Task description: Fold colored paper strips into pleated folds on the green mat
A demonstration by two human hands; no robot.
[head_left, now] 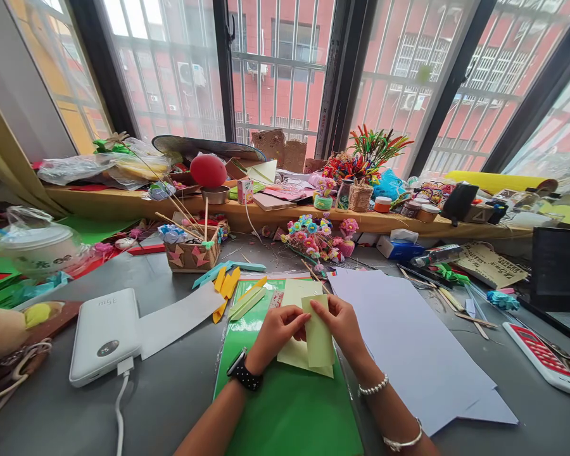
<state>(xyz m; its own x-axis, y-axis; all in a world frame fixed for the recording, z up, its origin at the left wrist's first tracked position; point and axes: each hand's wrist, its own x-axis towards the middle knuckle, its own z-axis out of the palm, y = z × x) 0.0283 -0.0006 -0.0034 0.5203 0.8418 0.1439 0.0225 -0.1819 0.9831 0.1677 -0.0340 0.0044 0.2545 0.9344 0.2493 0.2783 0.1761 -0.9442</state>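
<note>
My left hand (276,330) and my right hand (341,324) meet over a green cutting mat (285,405) near the table's front edge. Both pinch a folded strip of pale yellow-green paper (317,339), which hangs down between them, with a larger sheet of the same paper (298,354) lying flat under it. The left wrist wears a black watch, the right wrist silver bracelets.
Large white paper sheets (408,342) lie right of the mat. A white power bank (105,335) with its cable sits left. Yellow and green paper strips (232,294), a small star-patterned box (192,253), paper flowers (313,237) and a red calculator (544,358) crowd the grey table.
</note>
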